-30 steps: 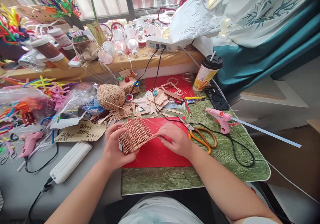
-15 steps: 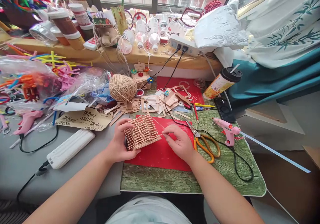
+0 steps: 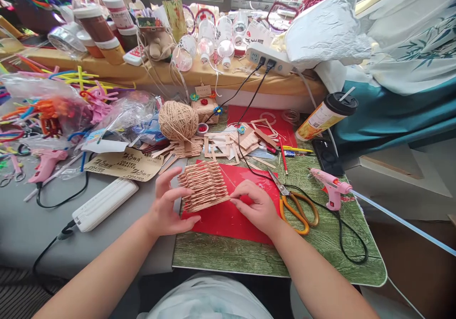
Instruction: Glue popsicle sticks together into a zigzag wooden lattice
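A box-like stack of wooden craft sticks (image 3: 204,185) is tilted above the red sheet (image 3: 228,226). My left hand (image 3: 167,210) is at its left side with fingers spread; one fingertip overlaps the stack's left edge, and the thumb stretches out below it. My right hand (image 3: 254,205) pinches the stack's lower right corner between thumb and forefinger. A thin strand of twine (image 3: 228,175) slants from behind the stack toward the right hand; whether those fingers also hold it, I cannot tell.
Scissors (image 3: 295,202) and a pink glue gun (image 3: 333,189) lie to the right on the green board (image 3: 228,259). Behind are a twine ball (image 3: 178,121), loose craft sticks (image 3: 187,146) and a drink cup (image 3: 326,117). A white power strip (image 3: 105,204) lies left. Black cords cross the board.
My left fingers have loosened and spread away from the stack. My right fingertips have come against its lower right corner. The whole view has shifted slightly.
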Action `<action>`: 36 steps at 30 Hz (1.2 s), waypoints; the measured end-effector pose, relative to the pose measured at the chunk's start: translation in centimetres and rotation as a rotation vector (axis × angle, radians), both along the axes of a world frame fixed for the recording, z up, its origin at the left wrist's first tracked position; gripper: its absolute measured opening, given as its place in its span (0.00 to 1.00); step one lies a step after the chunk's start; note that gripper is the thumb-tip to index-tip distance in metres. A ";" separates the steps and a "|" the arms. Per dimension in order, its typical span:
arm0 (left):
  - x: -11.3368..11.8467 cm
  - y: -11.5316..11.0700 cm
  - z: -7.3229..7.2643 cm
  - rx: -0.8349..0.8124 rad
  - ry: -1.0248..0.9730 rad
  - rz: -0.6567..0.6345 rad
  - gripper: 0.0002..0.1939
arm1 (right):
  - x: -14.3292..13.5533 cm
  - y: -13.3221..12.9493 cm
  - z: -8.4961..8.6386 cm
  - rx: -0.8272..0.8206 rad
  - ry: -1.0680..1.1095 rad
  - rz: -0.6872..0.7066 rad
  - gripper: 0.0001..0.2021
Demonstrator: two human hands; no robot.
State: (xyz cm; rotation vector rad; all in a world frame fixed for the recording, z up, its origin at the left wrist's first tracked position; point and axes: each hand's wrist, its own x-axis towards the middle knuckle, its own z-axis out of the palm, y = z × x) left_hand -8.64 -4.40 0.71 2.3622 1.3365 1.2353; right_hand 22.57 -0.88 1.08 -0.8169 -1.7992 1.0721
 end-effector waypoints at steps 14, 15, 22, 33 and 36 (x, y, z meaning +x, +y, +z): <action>1.8 -1.9 4.5 0.113 0.205 0.051 0.16 | 0.1 -0.1 -0.3 -0.119 0.016 0.051 0.04; 1.8 -1.9 4.6 0.101 0.209 0.044 0.16 | 0.1 0.0 -0.3 -0.119 0.019 0.050 0.04; 2.4 -1.9 5.2 0.031 0.152 0.028 0.11 | 0.1 0.0 -0.3 -0.134 0.026 0.049 0.07; 2.9 -2.2 6.1 -0.086 0.076 0.045 0.07 | 0.1 0.0 -0.2 -0.138 0.031 0.050 0.06; 2.7 -2.5 6.5 -0.067 0.134 0.072 0.07 | 0.1 0.0 -0.2 -0.135 0.032 0.059 0.05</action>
